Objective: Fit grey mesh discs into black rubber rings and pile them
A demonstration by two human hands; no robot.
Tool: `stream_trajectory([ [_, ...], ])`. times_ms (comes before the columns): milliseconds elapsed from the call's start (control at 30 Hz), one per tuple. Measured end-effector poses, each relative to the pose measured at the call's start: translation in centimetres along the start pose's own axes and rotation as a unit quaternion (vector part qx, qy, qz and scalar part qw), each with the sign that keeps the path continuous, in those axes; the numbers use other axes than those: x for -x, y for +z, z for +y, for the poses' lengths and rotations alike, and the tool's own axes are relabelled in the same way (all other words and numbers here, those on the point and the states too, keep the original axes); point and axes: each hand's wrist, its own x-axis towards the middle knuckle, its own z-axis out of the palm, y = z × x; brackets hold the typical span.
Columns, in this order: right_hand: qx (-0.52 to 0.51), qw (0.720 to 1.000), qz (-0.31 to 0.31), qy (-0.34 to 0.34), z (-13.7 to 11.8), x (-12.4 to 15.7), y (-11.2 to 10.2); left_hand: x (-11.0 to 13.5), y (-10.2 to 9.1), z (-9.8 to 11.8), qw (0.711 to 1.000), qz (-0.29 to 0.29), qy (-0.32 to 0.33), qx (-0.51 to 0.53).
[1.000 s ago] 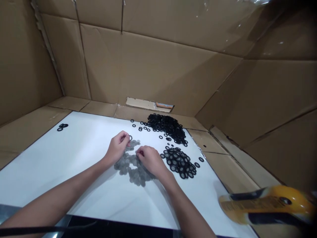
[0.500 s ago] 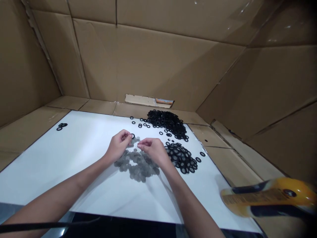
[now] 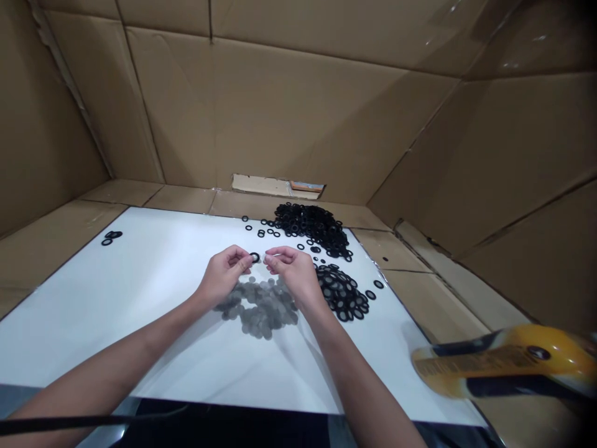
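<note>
Between the thumb and fingers of my left hand [image 3: 225, 272] is a small black ring [image 3: 255, 257], held over the white board [image 3: 153, 286]. Just to its right, my right hand [image 3: 295, 272] pinches a small pale grey disc [image 3: 265, 257]; only its edge shows at the fingertips. A narrow gap separates ring and disc. Below both hands lies a loose spread of thin grey discs [image 3: 263, 314], partly covered by my right hand. Beside my right wrist is a heap of black rings with grey centres [image 3: 344, 295].
A larger heap of black rings [image 3: 310, 224] lies at the board's back right, with several strays around it. A few rings [image 3: 111, 236] lie far left. Cardboard walls [image 3: 289, 112] enclose the board. A yellow and dark bottle-like object [image 3: 504, 361] is at the right front.
My right hand has lifted from the grey discs and come close to the ring, with a pale disc now at its fingertips. The left hand still holds the ring. The view shifted slightly.
</note>
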Motion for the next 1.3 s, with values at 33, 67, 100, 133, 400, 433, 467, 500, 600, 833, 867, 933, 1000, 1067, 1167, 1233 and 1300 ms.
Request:
stream_trajectory([
  [33, -0.005, 1.000, -0.007, -0.005, -0.1, 0.1, 0.0, -0.1, -0.1, 0.0, 1.000, 0.009, -0.001, 0.002],
  [67, -0.008, 1.000, -0.019, -0.008, -0.2, 0.1, 0.1, -0.1, -0.1, -0.1, 1.000, 0.013, -0.003, 0.005],
  [100, -0.010, 0.999, -0.031, -0.009, -0.2, 0.2, 0.1, -0.1, -0.1, -0.1, 1.000, 0.011, -0.003, 0.008],
  [133, -0.010, 0.999, -0.042, -0.009, -0.2, 0.3, 0.2, -0.2, -0.2, -0.2, 1.000, 0.005, -0.001, 0.013],
  [400, 0.002, 0.998, -0.063, 0.002, 0.2, 0.3, 0.4, 0.1, -0.3, -0.3, 0.997, -0.038, 0.044, -0.052],
  [433, 0.000, 0.998, -0.063, 0.003, 0.3, 0.3, 0.5, 0.1, -0.3, -0.2, 0.996, -0.040, 0.051, -0.064],
  [467, -0.003, 0.998, -0.062, 0.003, 0.3, 0.3, 0.5, 0.1, -0.2, -0.1, 0.995, -0.042, 0.054, -0.068],
  [500, -0.007, 0.998, -0.063, 0.003, 0.3, 0.3, 0.5, 0.2, -0.2, -0.1, 0.996, -0.043, 0.054, -0.062],
  [600, -0.025, 0.997, -0.072, 0.009, 0.3, 0.4, 0.7, 0.2, 0.0, -0.2, 0.998, -0.053, 0.037, -0.001],
  [833, -0.040, 0.995, -0.090, 0.005, -0.1, 0.6, 0.6, 0.0, 0.4, -0.3, 0.994, -0.074, 0.009, 0.084],
  [867, -0.016, 0.996, -0.085, -0.022, -0.2, 0.6, 0.6, -0.1, 0.4, -0.1, 0.994, -0.077, 0.006, 0.080],
  [933, 0.045, 0.994, -0.076, -0.072, -0.3, 0.6, 0.5, 0.0, 0.3, 0.1, 0.994, -0.081, -0.004, 0.073],
  [1000, 0.094, 0.987, -0.079, -0.103, -0.4, 0.5, 0.4, 0.0, 0.3, 0.2, 0.994, -0.079, -0.012, 0.070],
  [1067, 0.117, 0.982, -0.093, -0.115, -0.3, 0.6, 0.4, 0.1, 0.3, 0.2, 0.995, -0.077, -0.016, 0.068],
  [1167, 0.144, 0.976, -0.106, -0.128, -0.1, 0.7, 0.4, 0.2, 0.2, 0.1, 0.995, -0.082, -0.015, 0.058],
  [1233, 0.164, 0.972, -0.096, -0.140, 0.0, 0.9, 0.6, 0.2, 0.2, -0.1, 0.995, -0.082, -0.006, 0.059],
  [1300, 0.174, 0.971, -0.077, -0.145, 0.2, 1.1, 0.8, 0.3, 0.3, -0.1, 0.995, -0.077, 0.004, 0.067],
])
